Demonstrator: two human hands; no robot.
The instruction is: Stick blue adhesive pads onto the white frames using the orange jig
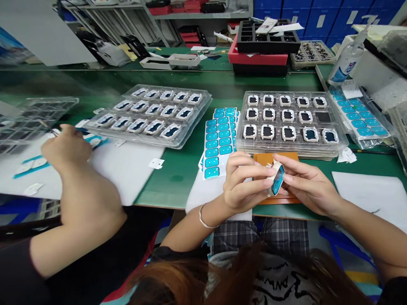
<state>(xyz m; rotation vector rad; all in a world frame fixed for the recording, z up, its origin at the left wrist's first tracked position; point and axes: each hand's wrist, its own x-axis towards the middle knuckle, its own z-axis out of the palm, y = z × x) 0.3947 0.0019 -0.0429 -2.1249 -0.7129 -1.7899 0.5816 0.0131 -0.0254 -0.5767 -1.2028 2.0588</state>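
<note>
My left hand (246, 180) is closed on a white watch case (276, 180), its fingers and thumb along the left side. A blue film covers the case's face, which is tilted to the right. From the other side my right hand (310, 182) pinches the same case at its right edge. Below both hands lies an orange-brown pad (265, 199) on the bench. Just beyond stands a stack of clear trays (333, 150) with white watch cases in its pockets; one pocket in the middle row holds no case. Sheets of blue film stickers (219, 142) lie to the left.
At the left a co-worker's arm (92, 203) reaches over white foam sheets. Another clear tray of cases (178, 142) stands between us. Bagged blue stickers (362, 114), a pump bottle (348, 61) and black and red trays (260, 59) stand farther back.
</note>
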